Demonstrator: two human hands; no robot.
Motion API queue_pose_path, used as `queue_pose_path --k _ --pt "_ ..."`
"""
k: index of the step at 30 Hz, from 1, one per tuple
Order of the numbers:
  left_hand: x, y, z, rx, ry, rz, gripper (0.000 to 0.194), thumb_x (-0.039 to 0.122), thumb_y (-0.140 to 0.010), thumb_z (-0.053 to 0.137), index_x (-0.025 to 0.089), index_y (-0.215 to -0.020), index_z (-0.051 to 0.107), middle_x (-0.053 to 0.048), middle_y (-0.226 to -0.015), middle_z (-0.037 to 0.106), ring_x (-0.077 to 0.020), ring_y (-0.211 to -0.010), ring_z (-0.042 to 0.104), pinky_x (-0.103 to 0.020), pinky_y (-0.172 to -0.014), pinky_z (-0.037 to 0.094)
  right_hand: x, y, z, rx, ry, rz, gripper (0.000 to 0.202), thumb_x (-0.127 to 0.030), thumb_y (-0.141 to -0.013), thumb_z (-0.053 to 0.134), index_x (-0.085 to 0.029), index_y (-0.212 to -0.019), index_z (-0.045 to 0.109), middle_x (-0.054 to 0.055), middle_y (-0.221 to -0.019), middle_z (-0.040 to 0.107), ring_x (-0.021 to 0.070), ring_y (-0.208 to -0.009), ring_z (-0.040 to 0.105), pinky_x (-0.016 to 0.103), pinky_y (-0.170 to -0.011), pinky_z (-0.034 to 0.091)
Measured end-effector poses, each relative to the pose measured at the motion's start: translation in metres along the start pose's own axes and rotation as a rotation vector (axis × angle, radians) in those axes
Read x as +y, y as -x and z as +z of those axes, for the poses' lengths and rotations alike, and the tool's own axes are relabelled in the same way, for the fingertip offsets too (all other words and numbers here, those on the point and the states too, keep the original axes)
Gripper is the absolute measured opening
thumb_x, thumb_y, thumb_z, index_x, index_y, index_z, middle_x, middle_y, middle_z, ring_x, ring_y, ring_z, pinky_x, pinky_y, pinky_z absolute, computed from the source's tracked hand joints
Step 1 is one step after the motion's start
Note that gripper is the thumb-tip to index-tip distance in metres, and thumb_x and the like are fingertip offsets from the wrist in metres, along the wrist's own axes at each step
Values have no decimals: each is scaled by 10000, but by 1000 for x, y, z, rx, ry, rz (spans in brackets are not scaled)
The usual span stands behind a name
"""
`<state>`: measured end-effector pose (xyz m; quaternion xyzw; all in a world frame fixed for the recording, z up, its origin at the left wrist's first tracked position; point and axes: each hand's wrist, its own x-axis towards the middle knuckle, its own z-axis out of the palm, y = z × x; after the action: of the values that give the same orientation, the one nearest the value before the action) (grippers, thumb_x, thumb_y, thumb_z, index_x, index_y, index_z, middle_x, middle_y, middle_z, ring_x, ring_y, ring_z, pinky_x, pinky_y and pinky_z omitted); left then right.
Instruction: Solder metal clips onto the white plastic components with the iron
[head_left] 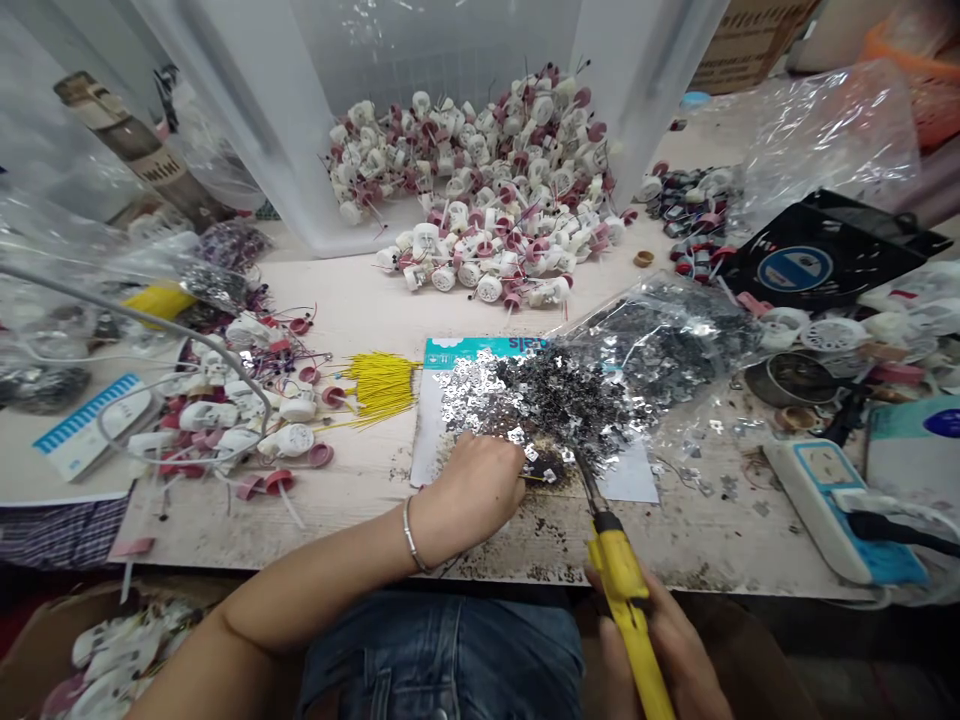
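A yellow plastic tool with a metal tip point(621, 575) is gripped in the right hand point(679, 650), likely so it can be aimed at the small metal bits point(574, 395) on the tabletop point(322, 290). Near them, a thin yellow wire point(534, 478) is pinched in the closed left hand point(480, 488), perhaps for steadiness.

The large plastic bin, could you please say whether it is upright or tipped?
Tipped: the bin lies on its side, white parts spilling onto the table.

1. Left hand point(476, 495), left of the yellow tool point(628, 600): fingertips hidden.
2. Tool's tip: perhaps buried among dark bits point(581, 395).
3. Plastic bin point(262, 130), beyond the tool: cut off above.
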<state>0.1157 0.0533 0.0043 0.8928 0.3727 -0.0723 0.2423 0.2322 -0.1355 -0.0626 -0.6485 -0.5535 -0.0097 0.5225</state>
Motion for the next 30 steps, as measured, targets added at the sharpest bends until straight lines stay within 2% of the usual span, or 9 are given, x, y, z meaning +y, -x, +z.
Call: queue_pose_path --k 4,7,10,12,17,20,23,26,30 --pt "4 19 2 66 257 163 146 116 -801 585 150 -734 711 -31 -673 704 -151 -632 634 -263 -661 471 -5 -18 29 96 30 -19 164 -32 -752 668 -172 -719 591 66 -1212 623 185 -957 700 239 -676 606" --pt "3 29 12 256 548 301 120 189 -851 625 168 -807 734 -32 -751 737 -137 -699 658 -243 -695 500 -13 -32 44 146 -116 87 263 -17 -733 685 -174 -650 491 43 -1193 587 165 -991 679 266 -758 608" --pt "-7 36 18 522 719 262 152 256 -878 628 154 -831 729 -46 -765 740 -126 -694 662 -234 -693 528 -21 -37 52 89 -242 99 296 -7 -730 673 -177 -638 449 40 -1161 570 148 -976 680 242 -751 610" --pt "-18 42 17 602 654 218 167 260 -898 601 144 -912 719 -51 -749 721 -121 -665 648 -230 -663 536 -23 -37 59 36 -232 -1 267 -23 -718 692 -171 -657 479 57 -1190 548 158 -970 683 237 -736 614" --pt "-52 70 2 527 327 227 291 201 -979 408 147 -1177 614 -75 -862 637 -130 -761 614 -228 -665 526 -18 -35 78 -140 -114 -169 113 -65 -798 614 -175 -816 593 78 -1264 495 166 -1073 631 232 -762 606" --pt "-64 90 0 351 174 236 259 202 -979 416 184 -1098 645 -51 -832 628 -127 -727 594 -220 -655 499 -16 -39 81 -45 -73 -67 146 -77 -764 664 -179 -750 560 60 -1222 522 169 -1036 643 251 -749 606" --pt "-63 100 9 235 63 372 295 173 -983 380 182 -1088 655 -53 -776 650 -141 -695 579 -242 -661 485 -18 -42 83 77 -69 107 229 -125 -739 720 -184 -709 501 64 -1161 549 165 -1012 644 259 -730 599" --pt "-52 96 24 214 191 456 304 168 -977 387 163 -1026 687 -68 -763 662 -138 -691 582 -233 -658 482 -20 -42 88 113 -101 213 250 -148 -739 731 -187 -728 484 77 -1142 554 159 -1017 635 242 -707 589" --pt "-41 81 36 377 670 164 239 257 -927 539 144 -824 723 -80 -791 689 -134 -727 622 -229 -684 506 -15 -38 92 101 -122 145 245 -110 -737 720 -188 -727 488 68 -1134 539 160 -1087 603 268 -792 580"
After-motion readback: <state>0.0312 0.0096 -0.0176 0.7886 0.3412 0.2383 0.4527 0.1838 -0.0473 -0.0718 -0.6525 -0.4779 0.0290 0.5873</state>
